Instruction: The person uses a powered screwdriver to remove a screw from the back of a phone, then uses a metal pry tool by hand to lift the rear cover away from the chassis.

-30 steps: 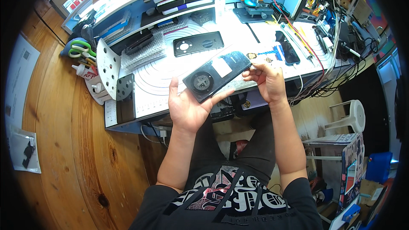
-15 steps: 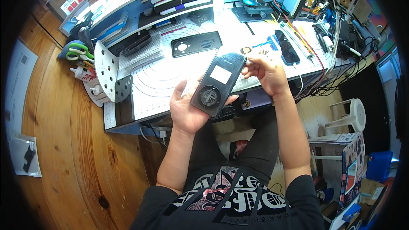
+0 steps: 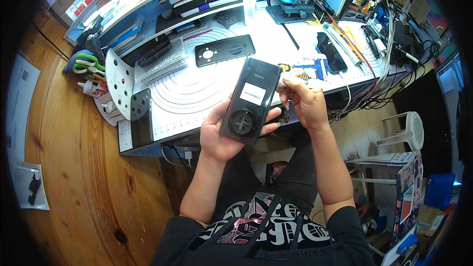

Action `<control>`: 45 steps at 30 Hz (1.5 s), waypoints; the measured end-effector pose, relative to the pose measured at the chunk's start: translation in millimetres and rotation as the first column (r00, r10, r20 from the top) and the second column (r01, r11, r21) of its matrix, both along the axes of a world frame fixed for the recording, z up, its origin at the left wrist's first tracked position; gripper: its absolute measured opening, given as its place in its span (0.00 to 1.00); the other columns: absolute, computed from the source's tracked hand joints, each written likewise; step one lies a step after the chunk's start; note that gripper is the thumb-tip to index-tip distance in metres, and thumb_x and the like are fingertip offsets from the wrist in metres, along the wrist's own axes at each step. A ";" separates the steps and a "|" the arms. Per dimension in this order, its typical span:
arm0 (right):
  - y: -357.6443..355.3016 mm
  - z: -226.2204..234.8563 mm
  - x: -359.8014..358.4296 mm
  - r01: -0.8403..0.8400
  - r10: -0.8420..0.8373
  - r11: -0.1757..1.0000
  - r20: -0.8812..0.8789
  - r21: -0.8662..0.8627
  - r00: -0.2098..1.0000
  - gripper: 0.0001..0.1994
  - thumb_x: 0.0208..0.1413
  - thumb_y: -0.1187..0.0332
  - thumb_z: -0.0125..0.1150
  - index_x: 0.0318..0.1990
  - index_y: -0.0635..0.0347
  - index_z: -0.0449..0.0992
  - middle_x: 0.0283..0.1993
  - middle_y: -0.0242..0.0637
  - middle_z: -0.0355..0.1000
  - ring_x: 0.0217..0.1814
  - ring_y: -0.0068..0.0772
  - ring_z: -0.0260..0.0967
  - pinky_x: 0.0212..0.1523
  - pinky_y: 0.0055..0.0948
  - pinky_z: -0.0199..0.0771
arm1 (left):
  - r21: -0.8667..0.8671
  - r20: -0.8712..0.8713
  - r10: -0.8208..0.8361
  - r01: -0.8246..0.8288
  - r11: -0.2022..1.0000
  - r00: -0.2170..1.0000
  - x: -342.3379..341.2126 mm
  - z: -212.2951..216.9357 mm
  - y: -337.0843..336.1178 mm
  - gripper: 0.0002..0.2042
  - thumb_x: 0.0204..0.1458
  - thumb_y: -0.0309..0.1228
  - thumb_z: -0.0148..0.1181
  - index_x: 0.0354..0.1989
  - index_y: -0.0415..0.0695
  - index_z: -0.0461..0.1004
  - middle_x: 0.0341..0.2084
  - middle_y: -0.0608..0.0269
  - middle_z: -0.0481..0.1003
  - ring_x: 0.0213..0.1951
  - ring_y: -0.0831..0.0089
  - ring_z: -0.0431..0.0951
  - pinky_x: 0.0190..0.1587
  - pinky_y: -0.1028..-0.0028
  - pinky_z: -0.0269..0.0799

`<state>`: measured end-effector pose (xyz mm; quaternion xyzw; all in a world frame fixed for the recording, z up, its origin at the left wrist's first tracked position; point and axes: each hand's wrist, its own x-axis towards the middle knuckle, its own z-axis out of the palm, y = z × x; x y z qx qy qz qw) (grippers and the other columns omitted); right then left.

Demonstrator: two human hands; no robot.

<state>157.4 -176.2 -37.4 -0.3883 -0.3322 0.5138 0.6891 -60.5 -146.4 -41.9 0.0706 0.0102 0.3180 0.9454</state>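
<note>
Holding the flat black glossy phone back panel (image 3: 251, 101), with its round camera ring and white sticker, above the worktop's (image 3: 197, 93) front edge, the left hand (image 3: 221, 135) cradles the lower end, fingers closed around both sides. Support both long edges evenly and avoid flexing the panel. The right hand (image 3: 305, 101) pinches the upper right edge; whether it grips a small tool or tab cannot be told. The panel's underside is hidden.
</note>
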 end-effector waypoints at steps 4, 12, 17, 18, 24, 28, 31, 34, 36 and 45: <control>-6.0 4.7 0.6 -0.102 0.102 0.995 0.013 0.007 0.995 0.07 0.63 0.72 0.61 0.40 0.67 0.79 0.33 0.37 0.78 0.27 0.24 0.72 0.28 0.24 0.69 | 0.097 0.174 -0.147 0.131 0.987 0.974 -3.8 -10.5 -1.5 0.35 0.69 0.54 0.29 0.76 0.40 0.46 0.72 0.32 0.49 0.70 0.28 0.52 0.69 0.29 0.46; -64.5 0.5 -10.7 -0.187 0.195 0.975 0.057 -0.121 0.979 0.06 0.60 0.71 0.64 0.39 0.64 0.78 0.30 0.35 0.77 0.26 0.22 0.73 0.24 0.22 0.70 | 0.093 0.122 -0.238 0.228 0.969 0.963 -23.8 -20.8 -61.1 0.36 0.70 0.55 0.22 0.77 0.39 0.44 0.73 0.35 0.51 0.63 0.44 0.69 0.64 0.45 0.64; -111.5 -24.0 -25.3 -0.167 0.185 0.937 0.032 -0.307 0.982 0.10 0.60 0.71 0.62 0.46 0.65 0.76 0.33 0.35 0.76 0.29 0.22 0.72 0.23 0.21 0.68 | -0.131 0.014 -0.269 0.269 0.954 0.963 -41.0 -30.2 -106.5 0.37 0.69 0.56 0.25 0.76 0.38 0.45 0.71 0.32 0.53 0.61 0.43 0.70 0.62 0.45 0.68; -117.3 -25.9 -27.9 -0.184 0.201 0.934 0.024 -0.307 0.979 0.10 0.60 0.71 0.62 0.46 0.65 0.76 0.33 0.35 0.77 0.29 0.22 0.72 0.23 0.21 0.68 | -0.111 0.039 -0.264 0.267 0.957 0.964 -42.2 -34.2 -110.9 0.38 0.68 0.57 0.26 0.76 0.38 0.45 0.71 0.32 0.54 0.60 0.43 0.71 0.62 0.45 0.68; -135.6 -19.8 -39.5 -0.189 0.224 0.923 0.069 -0.334 0.972 0.08 0.60 0.69 0.64 0.42 0.62 0.78 0.34 0.33 0.77 0.30 0.19 0.72 0.25 0.19 0.66 | -0.149 0.010 -0.206 0.205 0.967 0.979 -38.8 -45.2 -128.9 0.40 0.68 0.60 0.24 0.75 0.36 0.47 0.66 0.39 0.62 0.57 0.47 0.74 0.60 0.47 0.71; -146.2 -23.6 -44.9 -0.157 0.181 0.918 0.032 -0.365 0.983 0.06 0.61 0.70 0.66 0.42 0.61 0.80 0.32 0.27 0.76 0.28 0.14 0.68 0.27 0.17 0.65 | -0.125 -0.066 -0.207 0.198 0.972 0.976 -38.5 -39.5 -129.3 0.40 0.68 0.60 0.23 0.73 0.35 0.50 0.64 0.42 0.65 0.53 0.50 0.76 0.57 0.50 0.73; -150.5 -26.3 -49.9 -0.151 0.174 0.929 0.039 -0.337 0.984 0.06 0.61 0.69 0.64 0.42 0.61 0.79 0.33 0.29 0.76 0.29 0.17 0.68 0.28 0.18 0.65 | -0.144 -0.085 -0.213 0.200 0.969 0.973 -39.6 -39.8 -130.8 0.41 0.67 0.61 0.24 0.72 0.35 0.53 0.61 0.43 0.66 0.51 0.50 0.77 0.56 0.51 0.74; -152.3 -26.7 -51.4 -0.149 0.172 0.939 0.046 -0.310 0.984 0.07 0.61 0.70 0.64 0.43 0.62 0.79 0.33 0.30 0.77 0.29 0.17 0.68 0.28 0.18 0.65 | -0.160 -0.237 -0.207 0.172 0.972 0.949 -39.3 -37.1 -131.4 0.41 0.66 0.63 0.22 0.69 0.37 0.58 0.59 0.41 0.69 0.46 0.49 0.76 0.49 0.50 0.75; -155.3 -29.5 -51.4 -0.143 0.169 0.942 0.063 -0.303 0.984 0.06 0.62 0.72 0.64 0.43 0.64 0.79 0.33 0.29 0.77 0.29 0.15 0.69 0.27 0.18 0.66 | -0.190 -0.261 -0.211 0.164 0.968 0.942 -38.3 -33.4 -131.5 0.42 0.66 0.64 0.22 0.68 0.37 0.60 0.57 0.42 0.70 0.45 0.49 0.76 0.49 0.50 0.74; -168.0 -39.7 -56.7 -0.216 0.187 0.923 -0.120 -0.320 0.975 0.08 0.63 0.74 0.62 0.47 0.66 0.78 0.37 0.33 0.78 0.33 0.20 0.74 0.30 0.20 0.71 | -0.169 -0.216 -0.238 0.203 0.964 0.947 -40.4 -37.3 -130.8 0.43 0.65 0.65 0.24 0.67 0.36 0.61 0.51 0.40 0.74 0.46 0.50 0.78 0.52 0.54 0.75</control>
